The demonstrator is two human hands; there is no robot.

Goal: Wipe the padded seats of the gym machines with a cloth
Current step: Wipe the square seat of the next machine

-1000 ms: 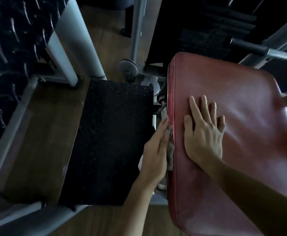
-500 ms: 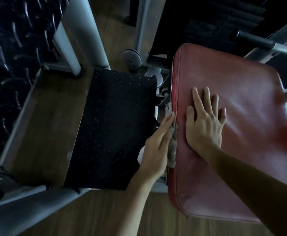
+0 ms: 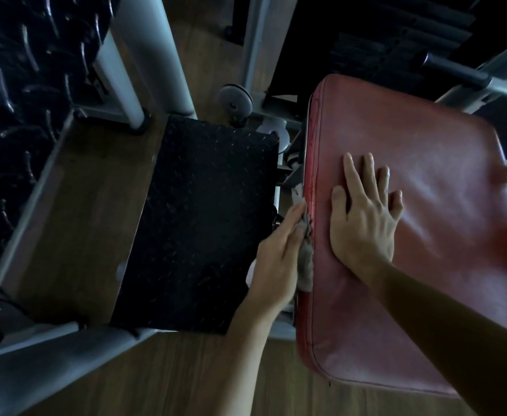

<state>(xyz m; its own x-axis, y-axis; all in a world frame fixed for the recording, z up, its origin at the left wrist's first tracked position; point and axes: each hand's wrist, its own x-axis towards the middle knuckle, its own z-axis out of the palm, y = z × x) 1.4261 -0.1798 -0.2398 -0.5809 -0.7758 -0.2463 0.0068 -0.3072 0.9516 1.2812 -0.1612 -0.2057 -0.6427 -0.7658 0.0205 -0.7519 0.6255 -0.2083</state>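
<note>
Red seat (image 3: 432,280): left grip (image 3: 276,259) flat, pressing cloth (image 3: 305,267) to its edge; right grip (image 3: 363,228) flat atop.

No writing, label, brand or number can be read on the seat (image 3: 444,265), footplate (image 3: 204,220) or frame (image 3: 150,55).

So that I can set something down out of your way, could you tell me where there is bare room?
The red seat is bare beyond and right of the right hand. The black footplate, between the grey frame tubes, is bare. Crowded: the narrow gap between footplate and seat, where the left hand presses the cloth against its side.
</note>
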